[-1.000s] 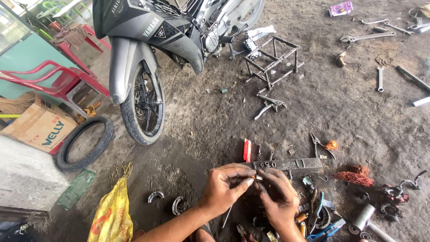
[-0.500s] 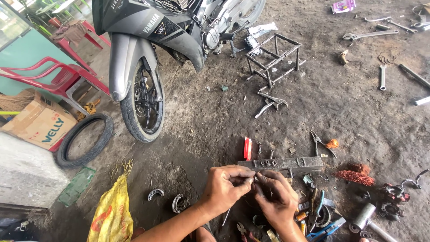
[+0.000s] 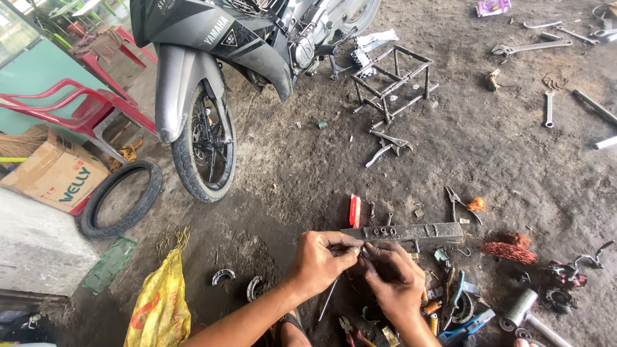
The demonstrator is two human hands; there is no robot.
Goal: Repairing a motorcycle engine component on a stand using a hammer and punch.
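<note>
Down on the dirt floor (image 3: 488, 160) of the workshop, both hands meet right at the near edge of a drilled metal bar (image 3: 405, 232) that lies flat on the ground. The left hand (image 3: 319, 260) is curled, thumb and forefinger pinched on something tiny at its fingertips; it is too small to make out, possibly a screw or pin. The right hand (image 3: 394, 277) closes in from the other side, fingers bent and tips touching the same spot, so the two hands are pressed together over that little part. A thin metal rod (image 3: 328, 299) slants down below the left hand. Just beyond the bar lies a red-handled tool (image 3: 354, 211), and pliers (image 3: 457, 201) rest to the right beside an orange wad (image 3: 476, 204). A bundle of copper wire (image 3: 512, 249) sits further right. Near the left forearm lie two curved brake shoes (image 3: 236, 282) and a yellow plastic bag (image 3: 160, 302). Ahead stands a motorcycle (image 3: 212, 83), a loose tyre (image 3: 119, 196) beside its front wheel.
</note>
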